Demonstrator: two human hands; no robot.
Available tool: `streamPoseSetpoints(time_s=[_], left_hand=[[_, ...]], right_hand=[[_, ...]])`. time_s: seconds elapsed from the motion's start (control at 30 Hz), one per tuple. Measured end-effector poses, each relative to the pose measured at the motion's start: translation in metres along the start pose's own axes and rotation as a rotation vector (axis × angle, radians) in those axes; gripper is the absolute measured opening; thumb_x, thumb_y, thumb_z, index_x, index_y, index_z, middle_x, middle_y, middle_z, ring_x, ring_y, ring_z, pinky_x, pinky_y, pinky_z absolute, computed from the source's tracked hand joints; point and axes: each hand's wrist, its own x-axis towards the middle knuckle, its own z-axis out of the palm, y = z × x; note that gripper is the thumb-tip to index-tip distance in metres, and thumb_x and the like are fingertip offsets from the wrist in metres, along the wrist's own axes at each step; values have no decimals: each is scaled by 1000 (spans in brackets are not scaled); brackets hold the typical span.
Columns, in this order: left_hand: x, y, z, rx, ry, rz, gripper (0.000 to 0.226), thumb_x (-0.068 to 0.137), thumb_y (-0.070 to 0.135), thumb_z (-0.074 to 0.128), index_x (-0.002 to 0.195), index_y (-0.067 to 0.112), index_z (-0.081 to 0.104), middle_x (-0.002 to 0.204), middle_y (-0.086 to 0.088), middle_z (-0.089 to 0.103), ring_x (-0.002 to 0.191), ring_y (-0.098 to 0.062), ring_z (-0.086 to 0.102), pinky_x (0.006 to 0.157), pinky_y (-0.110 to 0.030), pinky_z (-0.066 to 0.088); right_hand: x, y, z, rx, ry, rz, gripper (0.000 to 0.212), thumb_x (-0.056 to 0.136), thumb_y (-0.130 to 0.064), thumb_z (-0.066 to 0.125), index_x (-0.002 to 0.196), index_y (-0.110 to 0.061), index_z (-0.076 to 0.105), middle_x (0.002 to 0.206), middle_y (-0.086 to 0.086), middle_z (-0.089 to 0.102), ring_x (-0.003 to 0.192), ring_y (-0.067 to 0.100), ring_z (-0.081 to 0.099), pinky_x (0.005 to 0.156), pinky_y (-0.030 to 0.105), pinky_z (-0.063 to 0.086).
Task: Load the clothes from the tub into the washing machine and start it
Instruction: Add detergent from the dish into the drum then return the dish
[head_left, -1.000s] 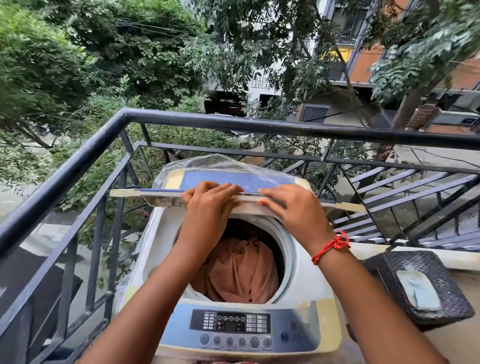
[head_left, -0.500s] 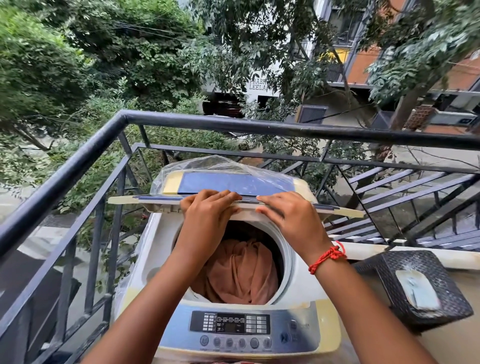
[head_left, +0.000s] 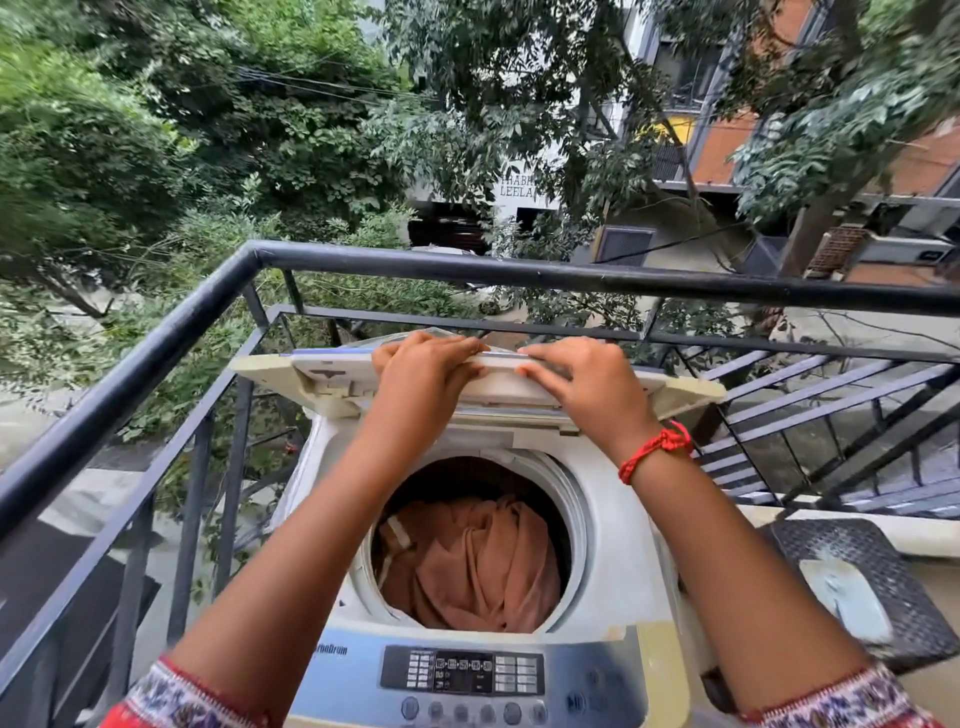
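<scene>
A top-loading washing machine (head_left: 618, 545) stands against the balcony railing, its drum open. Brown-orange clothes (head_left: 478, 566) lie bunched inside the drum. The folded lid (head_left: 322, 376) is raised behind the opening, with its pale underside facing me. My left hand (head_left: 426, 376) grips the lid's top edge near the middle, fingers curled over it. My right hand (head_left: 587, 379), with a red thread at the wrist, holds the same edge just to the right. The control panel (head_left: 462, 670) with its buttons sits at the front. No tub is in view.
A black metal railing (head_left: 519, 270) runs close behind and to the left of the machine, with trees and a street below. A dark wicker stool (head_left: 893, 561) carrying a pale flat object (head_left: 847, 597) stands at the right.
Both hands have lifted the lid's edge up and away from the drum. Its underside now shows instead of the blue top, and more of the drum opening is uncovered.
</scene>
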Motion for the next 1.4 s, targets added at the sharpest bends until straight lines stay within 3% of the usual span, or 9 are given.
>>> streamPoseSetpoints(time_s=[0.1, 0.3, 0.47, 0.73, 0.8, 1.0, 1.1, 1.3, 1.4], left_hand=[[23, -1, -1, -13, -1, -9, 26, 88, 36, 65, 110, 24, 72, 109, 5, 73, 99, -25, 58, 88, -47, 41], [69, -8, 1, 54, -16, -41, 29, 90, 42, 60, 115, 30, 69, 108, 1, 73, 109, -24, 60, 80, -34, 34], [109, -11, 4, 81, -71, -81, 28, 91, 45, 57, 113, 33, 69, 106, -1, 73, 108, -24, 62, 78, -33, 29], [159, -17, 11, 118, -153, -138, 30, 93, 46, 54, 117, 33, 67, 106, 2, 73, 99, -22, 62, 82, -33, 32], [167, -20, 15, 122, -166, -140, 31, 93, 47, 53, 118, 34, 66, 108, 5, 72, 101, -20, 61, 82, -33, 29], [177, -29, 24, 113, -122, -125, 32, 93, 47, 54, 119, 34, 66, 114, 7, 70, 105, -18, 60, 81, -32, 24], [181, -31, 27, 105, -119, -122, 32, 92, 48, 54, 118, 34, 66, 112, 7, 71, 102, -16, 60, 80, -31, 23], [183, -32, 32, 126, -103, -93, 33, 94, 47, 52, 120, 33, 65, 113, 5, 71, 105, -19, 61, 81, -32, 22], [174, -38, 34, 135, -57, -49, 34, 95, 47, 49, 121, 33, 64, 114, 4, 71, 107, -19, 61, 89, -34, 27]], right_hand=[[23, 4, -6, 10, -14, 18, 29, 89, -34, 65, 106, -12, 74, 99, 7, 74, 93, 18, 67, 81, 13, 39], [64, 15, -10, 1, -46, 62, 33, 90, -37, 63, 111, -13, 72, 108, 7, 72, 101, 19, 66, 87, 23, 46], [97, 28, -7, -20, -75, 86, 34, 92, -39, 60, 112, -14, 71, 106, 6, 73, 93, 13, 65, 76, 17, 42], [150, 50, -5, -82, -189, 122, 32, 93, -38, 58, 115, -18, 70, 109, 5, 72, 90, 9, 58, 74, 16, 37], [156, 52, -9, -48, -204, 148, 31, 92, -35, 59, 118, -21, 68, 114, 3, 71, 98, 10, 61, 81, 16, 40], [121, 52, -5, 73, 20, 45, 30, 92, -26, 63, 118, -14, 68, 123, 7, 66, 121, 14, 56, 99, 14, 35], [98, 55, 8, 86, 42, 7, 30, 91, -21, 64, 119, -12, 67, 124, 8, 65, 123, 16, 55, 108, 27, 38], [54, 50, 41, 212, 147, 32, 20, 90, -17, 65, 108, -13, 73, 110, 0, 70, 107, 2, 60, 96, 13, 44], [32, 57, 67, 257, 62, 139, 18, 90, -21, 65, 105, -16, 74, 104, -1, 72, 95, -4, 58, 86, 8, 44]])
